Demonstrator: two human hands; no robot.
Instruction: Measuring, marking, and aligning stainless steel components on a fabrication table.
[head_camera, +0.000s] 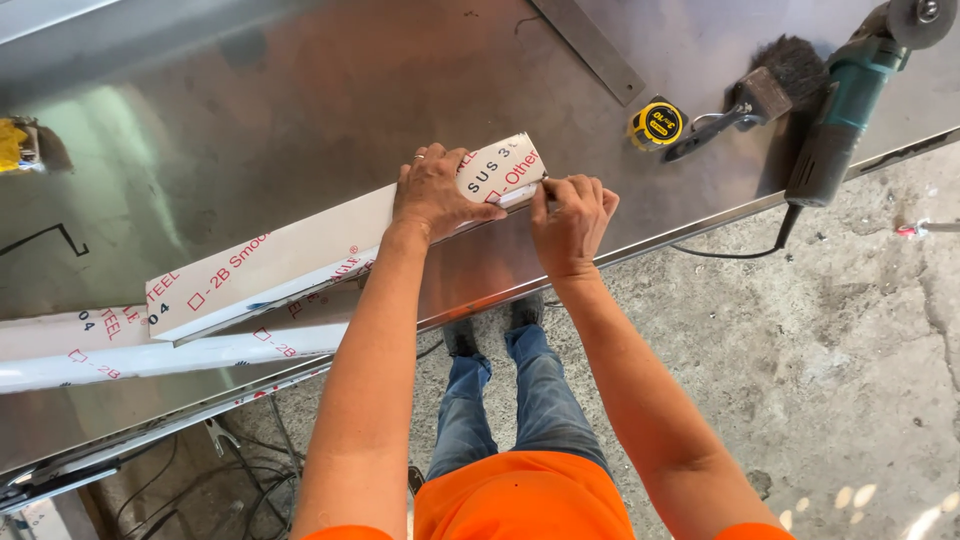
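A long bent metal strip (280, 262) covered in white protective film with red and black print lies across a shiny steel table (250, 110). My left hand (435, 190) presses flat on the strip near its right end, a ring on one finger. My right hand (570, 215) is closed at the strip's right end, pinching its lower corner; whether it holds a small tool or the film's edge I cannot tell. A second film-covered strip (170, 352) lies below the first, nearer the table's front edge.
At the back right of the table lie a yellow tape measure (656, 124), a black-bristled brush (765, 90), a green angle grinder (850, 95) with its cord hanging off the edge, and a steel ruler (590, 45). Cracked concrete floor (820, 350) lies to the right. Cables run under the table.
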